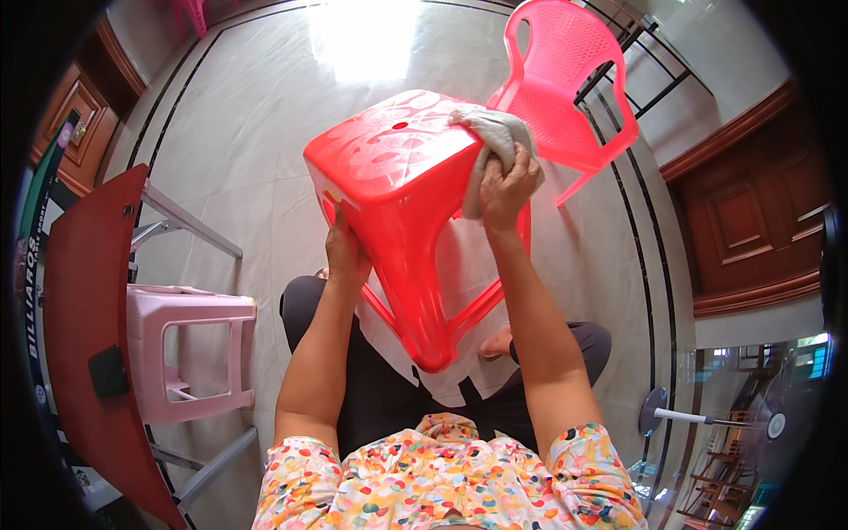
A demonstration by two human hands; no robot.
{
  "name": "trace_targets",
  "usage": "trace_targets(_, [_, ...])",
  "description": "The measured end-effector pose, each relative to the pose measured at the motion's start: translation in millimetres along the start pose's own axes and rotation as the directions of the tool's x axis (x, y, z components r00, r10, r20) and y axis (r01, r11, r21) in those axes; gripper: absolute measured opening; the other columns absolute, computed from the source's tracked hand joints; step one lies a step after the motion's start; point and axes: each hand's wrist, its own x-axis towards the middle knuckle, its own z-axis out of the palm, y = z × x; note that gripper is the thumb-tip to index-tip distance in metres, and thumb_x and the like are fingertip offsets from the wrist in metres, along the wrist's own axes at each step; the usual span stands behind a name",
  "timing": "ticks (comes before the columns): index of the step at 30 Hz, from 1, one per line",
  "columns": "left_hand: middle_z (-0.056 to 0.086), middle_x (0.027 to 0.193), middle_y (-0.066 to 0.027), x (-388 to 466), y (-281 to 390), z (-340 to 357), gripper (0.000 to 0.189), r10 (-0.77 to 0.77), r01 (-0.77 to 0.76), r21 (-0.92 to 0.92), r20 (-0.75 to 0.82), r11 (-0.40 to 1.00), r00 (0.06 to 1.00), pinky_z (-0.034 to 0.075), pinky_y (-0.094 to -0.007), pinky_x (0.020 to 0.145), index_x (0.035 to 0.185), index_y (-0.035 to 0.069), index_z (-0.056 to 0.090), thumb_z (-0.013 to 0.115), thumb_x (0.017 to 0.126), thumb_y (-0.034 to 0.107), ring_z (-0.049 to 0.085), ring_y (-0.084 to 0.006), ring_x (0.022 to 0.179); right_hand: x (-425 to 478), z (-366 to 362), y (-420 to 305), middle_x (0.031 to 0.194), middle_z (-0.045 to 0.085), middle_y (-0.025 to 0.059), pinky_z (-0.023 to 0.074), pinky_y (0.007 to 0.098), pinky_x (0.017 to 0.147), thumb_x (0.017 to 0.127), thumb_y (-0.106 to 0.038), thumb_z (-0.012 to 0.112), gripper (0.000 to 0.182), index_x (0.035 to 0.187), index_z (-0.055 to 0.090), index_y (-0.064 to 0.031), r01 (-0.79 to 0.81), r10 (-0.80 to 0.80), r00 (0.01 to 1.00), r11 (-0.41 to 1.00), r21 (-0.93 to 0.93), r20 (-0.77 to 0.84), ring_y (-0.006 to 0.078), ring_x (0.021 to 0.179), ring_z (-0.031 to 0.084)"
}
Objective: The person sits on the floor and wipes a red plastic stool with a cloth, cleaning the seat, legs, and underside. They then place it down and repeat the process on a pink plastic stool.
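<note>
A red plastic stool (414, 192) stands tilted in front of me, between my knees, with a patterned seat that has a small hole in it. My left hand (346, 248) grips the stool's side just below the seat edge, its fingers partly hidden behind the plastic. In my right hand (509, 182) is a bunched pale grey cloth (497, 136), pressed over the right edge of the seat and hanging down its side.
A pink plastic armchair (563, 93) is beyond the stool at the upper right. To the left are a light pink stool (192, 305) and a red-topped table (93, 265) with metal legs, bearing a dark flat object (108, 371). A pedestal fan (695, 417) stands at the lower right.
</note>
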Motion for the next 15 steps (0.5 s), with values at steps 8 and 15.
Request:
trace_targets(8, [0.052,0.123,-0.0096,0,-1,4,0.051,0.003,-0.003,-0.019,0.026,1.0,1.0,0.042,-0.0377,0.096,0.127,0.004,0.042,0.042,0.094,0.043,0.051,-0.0229,0.112,-82,-47,-88,0.109,0.043,0.0186,0.038,0.0407,0.086,0.074,-0.014,0.065,0.046,0.116,0.05,-0.0006,0.176,-0.209,0.934,0.975,0.137,0.289,0.0357,0.097,0.044])
trace_targets(15, [0.058,0.109,-0.01,12,-2,-4,0.05,0.168,-0.18,0.209,0.071,0.961,0.983,0.048,-0.0377,0.085,0.116,0.001,0.05,0.049,0.091,0.045,0.058,-0.0235,0.097,-146,-73,-67,0.108,0.045,0.0144,0.0431,0.0422,0.078,0.064,-0.013,0.071,0.049,0.111,0.056,-0.0122,0.278,-0.295,0.773,0.953,0.119,0.561,0.0332,0.094,0.047])
